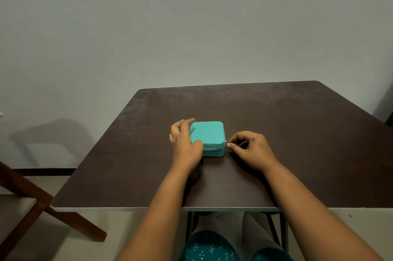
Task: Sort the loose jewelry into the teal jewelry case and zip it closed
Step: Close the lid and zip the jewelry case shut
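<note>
Zipper pull (227, 144) at the teal case's (209, 136) near-right corner.
Right hand (249, 150) pinches the pull; left hand (184, 141) grips the case's left side on the desk (297, 133).

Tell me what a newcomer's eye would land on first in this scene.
First, the small square teal jewelry case, lid down, bright near the middle of the dark brown square table. Next, the two bare hands flanking it: the left hand holds the case's left side, while the right hand pinches the small silver zipper pull at its right corner.
</note>
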